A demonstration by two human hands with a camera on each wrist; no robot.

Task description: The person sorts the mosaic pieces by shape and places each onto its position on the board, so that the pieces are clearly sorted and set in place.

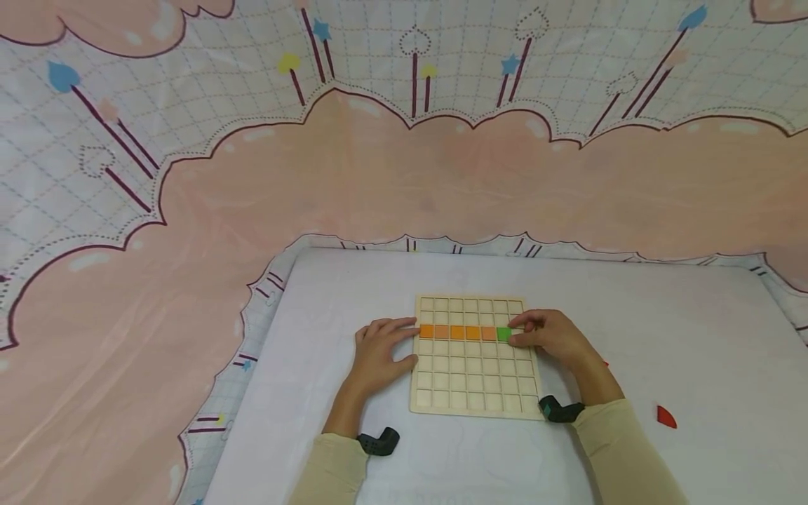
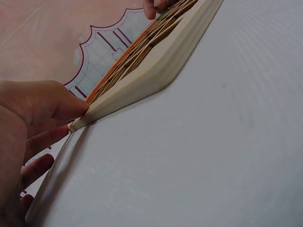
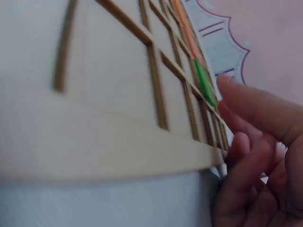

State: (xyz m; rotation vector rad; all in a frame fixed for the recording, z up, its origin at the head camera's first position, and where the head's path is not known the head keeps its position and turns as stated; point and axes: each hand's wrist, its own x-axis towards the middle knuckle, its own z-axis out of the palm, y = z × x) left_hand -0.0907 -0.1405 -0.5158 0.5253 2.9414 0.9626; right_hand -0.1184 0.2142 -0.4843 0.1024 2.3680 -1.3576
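A pale wooden grid board (image 1: 476, 415) lies on the table, one row filled with orange tiles (image 1: 457, 332) and a green square tile (image 1: 503, 334) at their right end. My right hand (image 1: 555, 338) pinches at the green tile's right side with thumb and index finger; in the right wrist view the other fingers curl beneath. My left hand (image 1: 376, 354) rests at the board's left edge with fingers extended. In the left wrist view its thumb (image 2: 71, 105) touches the board's rim. The right fingers cover part of the cell beside the green tile.
A red wedge-shaped piece (image 1: 665, 416) lies on the white tabletop (image 1: 726, 337) to the right. Another bit of red (image 1: 606, 363) shows beside the right forearm. Behind the table hangs a pink and white patterned cloth (image 1: 442, 175).
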